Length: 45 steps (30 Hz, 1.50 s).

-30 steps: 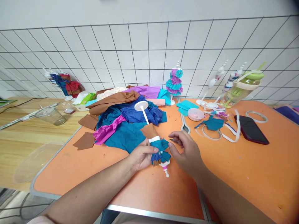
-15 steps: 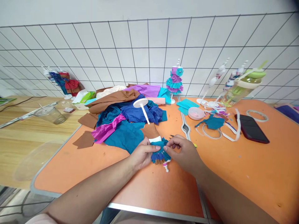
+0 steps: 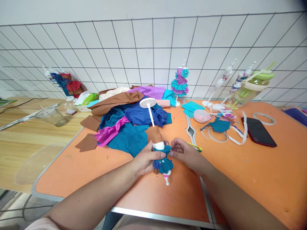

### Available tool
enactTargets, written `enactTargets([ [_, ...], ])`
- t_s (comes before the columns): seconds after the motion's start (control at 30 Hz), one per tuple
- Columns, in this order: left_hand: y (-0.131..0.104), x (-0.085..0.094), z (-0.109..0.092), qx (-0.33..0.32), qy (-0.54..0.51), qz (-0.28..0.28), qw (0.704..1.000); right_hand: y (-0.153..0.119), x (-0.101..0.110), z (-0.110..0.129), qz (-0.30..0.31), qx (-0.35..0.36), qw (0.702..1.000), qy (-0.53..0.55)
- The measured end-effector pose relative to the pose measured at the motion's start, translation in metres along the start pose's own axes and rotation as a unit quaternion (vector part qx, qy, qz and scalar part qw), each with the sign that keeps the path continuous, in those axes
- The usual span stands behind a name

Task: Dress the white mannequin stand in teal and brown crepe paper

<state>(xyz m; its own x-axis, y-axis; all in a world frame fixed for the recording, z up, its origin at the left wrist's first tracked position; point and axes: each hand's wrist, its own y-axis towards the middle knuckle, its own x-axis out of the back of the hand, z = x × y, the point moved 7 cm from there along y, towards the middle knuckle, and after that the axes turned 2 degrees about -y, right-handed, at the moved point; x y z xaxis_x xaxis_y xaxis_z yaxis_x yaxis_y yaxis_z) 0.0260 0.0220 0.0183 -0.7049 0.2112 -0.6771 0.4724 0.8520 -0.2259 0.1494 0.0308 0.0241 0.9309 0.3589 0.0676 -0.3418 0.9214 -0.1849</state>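
Observation:
A white stand (image 3: 150,115) with a round base lies tilted, base away from me and beaded tip toward me. Brown crepe paper (image 3: 154,134) wraps its middle, followed by a bare white band and teal, blue and brown ruffles. My left hand (image 3: 146,157) is closed around the ruffled part, thumb on top. On the right side, my right hand (image 3: 183,152) has its thumb and curled fingers at the edge of the teal crepe paper ruffle (image 3: 166,165), seemingly pinching it. A yellow tool (image 3: 197,147) lies just beyond my right hand, partly hidden.
Heaped crepe paper (image 3: 129,137) covers the table's left part. A finished purple and turquoise tiered ornament (image 3: 180,80) stands by the wall. Rightward are a pink bowl (image 3: 201,116), tape rings, paper scraps, a phone (image 3: 260,132) and a green-lidded bottle (image 3: 250,88). A plastic cup (image 3: 54,117) stands left.
The stand has turned in my left hand, its beaded tip shifting left and toward me. More of the teal ruffle now faces up, and my right fingers have curled in closer.

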Motion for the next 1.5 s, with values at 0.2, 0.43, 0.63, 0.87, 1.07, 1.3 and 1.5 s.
enactTargets([
  [0.2, -0.001, 0.004, -0.007, -0.009, 0.015, -0.015, 1.000, -0.005, 0.009, 0.012, -0.030, 0.038, 0.997, -0.065],
  [0.43, -0.001, 0.002, -0.007, -0.022, 0.012, 0.002, 1.000, -0.016, -0.001, 0.033, -0.101, 0.157, 0.954, -0.236],
  [0.63, 0.002, 0.009, -0.008, -0.048, 0.015, -0.042, 0.998, -0.014, 0.000, 0.030, -0.144, 0.136, 0.948, -0.250],
  [0.87, -0.001, 0.012, -0.015, -0.127, 0.078, -0.122, 0.981, -0.021, -0.004, 0.031, -0.160, 0.164, 0.932, -0.280],
  [1.07, 0.002, 0.008, -0.014, -0.107, 0.058, -0.107, 0.987, -0.026, -0.006, 0.034, -0.177, 0.192, 0.910, -0.323],
  [1.3, 0.002, 0.012, -0.010, -0.105, 0.051, -0.122, 0.986, -0.030, -0.008, 0.041, -0.181, 0.209, 0.892, -0.358],
  [1.5, 0.005, 0.013, -0.006, -0.088, 0.052, -0.123, 0.987, -0.041, -0.018, 0.050, -0.186, 0.275, 0.818, -0.470],
])
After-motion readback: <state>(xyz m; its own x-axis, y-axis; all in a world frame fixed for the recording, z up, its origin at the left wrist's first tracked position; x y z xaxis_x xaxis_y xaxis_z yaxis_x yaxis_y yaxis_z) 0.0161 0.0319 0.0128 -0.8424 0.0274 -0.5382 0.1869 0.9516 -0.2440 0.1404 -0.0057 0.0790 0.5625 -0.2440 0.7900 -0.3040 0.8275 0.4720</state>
